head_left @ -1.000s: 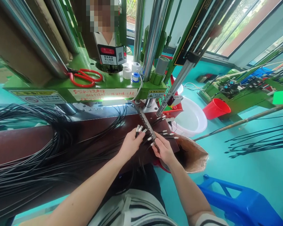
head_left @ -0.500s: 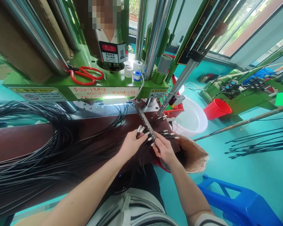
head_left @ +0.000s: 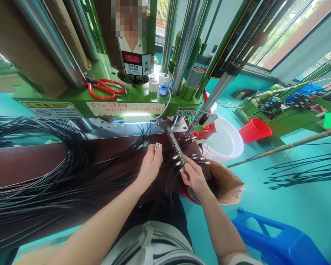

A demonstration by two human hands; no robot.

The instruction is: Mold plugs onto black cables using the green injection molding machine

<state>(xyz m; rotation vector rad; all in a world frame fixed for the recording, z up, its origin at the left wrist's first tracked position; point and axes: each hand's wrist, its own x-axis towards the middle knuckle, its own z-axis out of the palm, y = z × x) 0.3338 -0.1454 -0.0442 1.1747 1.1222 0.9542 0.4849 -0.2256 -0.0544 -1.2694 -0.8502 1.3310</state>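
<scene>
My left hand (head_left: 151,162) is closed in a pinch around silver cable connectors (head_left: 157,145), their metal ends poking up past the fingertips. How many it holds is hard to tell. To the right, my right hand (head_left: 193,172) grips the near end of a slotted metal bar (head_left: 174,142), which slants away toward the machine. Several silver-tipped connectors sit across the bar's near part, just ahead of my right fingers. More cable ends with metal plugs (head_left: 202,158) lie on the brown table (head_left: 44,158) beyond my right hand.
Bundled black cables (head_left: 74,154) cover the table's left. Ahead stands a green press (head_left: 105,70) with red-handled scissors (head_left: 106,90) and tape rolls (head_left: 153,85) on it. A paper-lined bin (head_left: 228,184), a white tub (head_left: 227,138), a red bucket (head_left: 255,130) and a blue stool (head_left: 281,235) are at right.
My left hand has drawn back from the bar, up and to the left, with connectors still in its fingers. My right hand keeps its grip on the bar. The view has shifted slightly.
</scene>
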